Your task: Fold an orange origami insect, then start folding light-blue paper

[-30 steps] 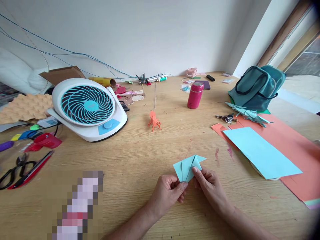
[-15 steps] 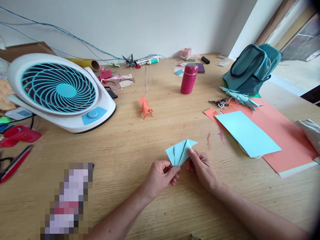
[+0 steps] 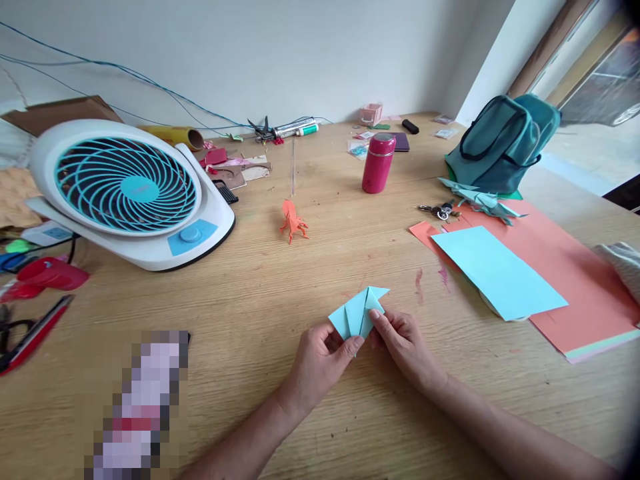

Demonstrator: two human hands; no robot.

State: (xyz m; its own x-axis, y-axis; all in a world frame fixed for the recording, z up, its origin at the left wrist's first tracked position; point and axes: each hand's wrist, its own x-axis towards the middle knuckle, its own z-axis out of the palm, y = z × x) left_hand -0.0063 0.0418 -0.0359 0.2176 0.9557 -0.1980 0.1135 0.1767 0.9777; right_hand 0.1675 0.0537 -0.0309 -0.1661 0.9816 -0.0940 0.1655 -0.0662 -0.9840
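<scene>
A small folded piece of light blue paper [image 3: 356, 312], with creased flaps and a point at its upper right, is held between both hands above the wooden table. My left hand [image 3: 324, 357] pinches its lower edge, thumb on the front face and fingers hidden behind. At the right side, my right hand [image 3: 405, 343] grips the paper with its thumb pressed on a flap. An orange origami figure with several legs [image 3: 293, 222] stands on the table beyond the hands. To the right lies a flat light blue sheet [image 3: 500, 270].
A white fan [image 3: 140, 190] stands at the left, near a red-handled cutter [image 3: 37, 337]. A pink flask [image 3: 379, 163], keys [image 3: 443, 211], a teal bag [image 3: 495, 147] and a blue origami figure [image 3: 483, 200] are farther back. Orange sheets [image 3: 575, 287] lie at the right.
The folded paper has tilted and sits slightly lower in view. My left thumb has moved a little right along its lower edge, and both hands keep their grip. The view has shifted slightly.
</scene>
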